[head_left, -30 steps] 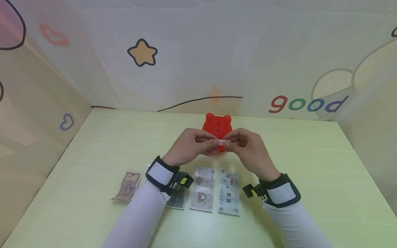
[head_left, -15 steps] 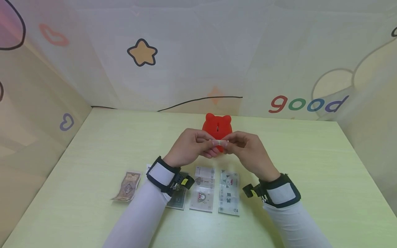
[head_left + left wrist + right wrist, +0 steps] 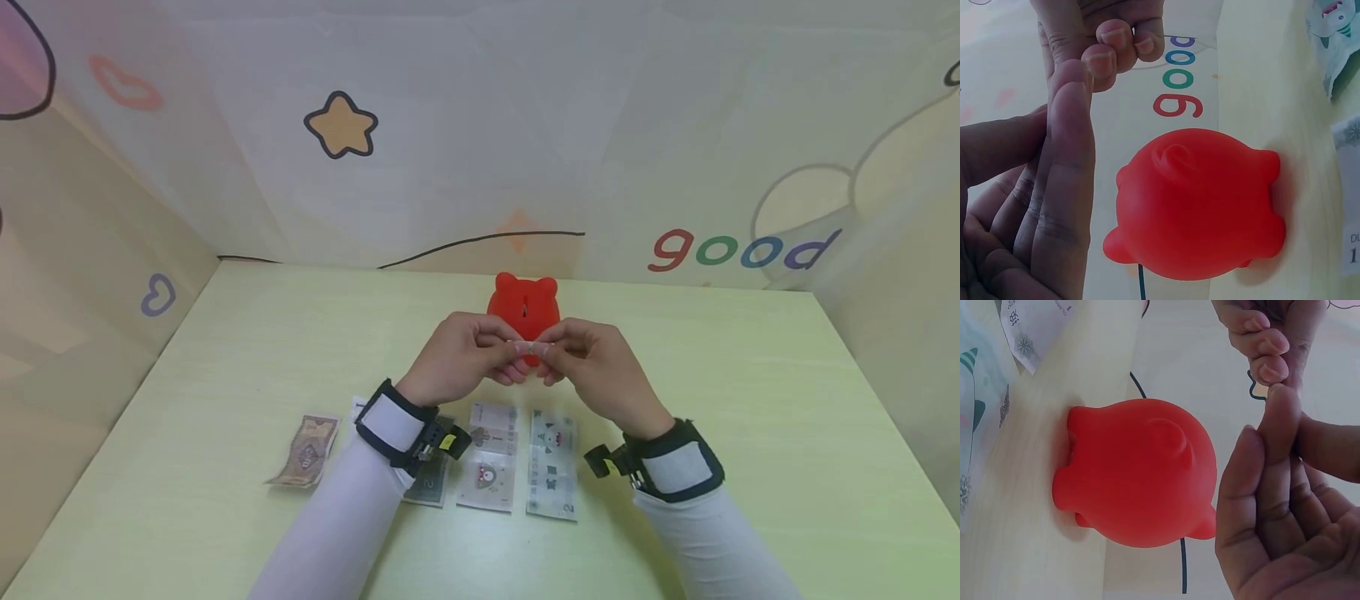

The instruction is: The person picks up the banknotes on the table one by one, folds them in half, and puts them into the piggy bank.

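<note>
My left hand (image 3: 461,358) and right hand (image 3: 603,367) meet at the middle, raised above the table. Between their thumbs and fingers they pinch a small folded banknote (image 3: 531,347), of which only a narrow pale strip shows in the head view. Fingers cover it in both wrist views. Just beyond the hands stands a red piggy bank (image 3: 513,307) with a slot in its top. The left wrist view shows the piggy bank (image 3: 1197,206) beside my left fingers, apart from them. It also stands clear of my right fingers in the right wrist view.
Several banknotes lie nearer me in a row: a brown one (image 3: 307,450) at left, a dark one (image 3: 429,483) partly under my left wrist, a pinkish one (image 3: 487,458) and a pale green one (image 3: 552,467). A printed backdrop (image 3: 480,125) rises behind the table (image 3: 750,400).
The hands have drawn slightly closer together, and less of the folded banknote shows between the thumbs. More fingertips show beneath the right hand. The piggy bank and the notes on the table stay put.
</note>
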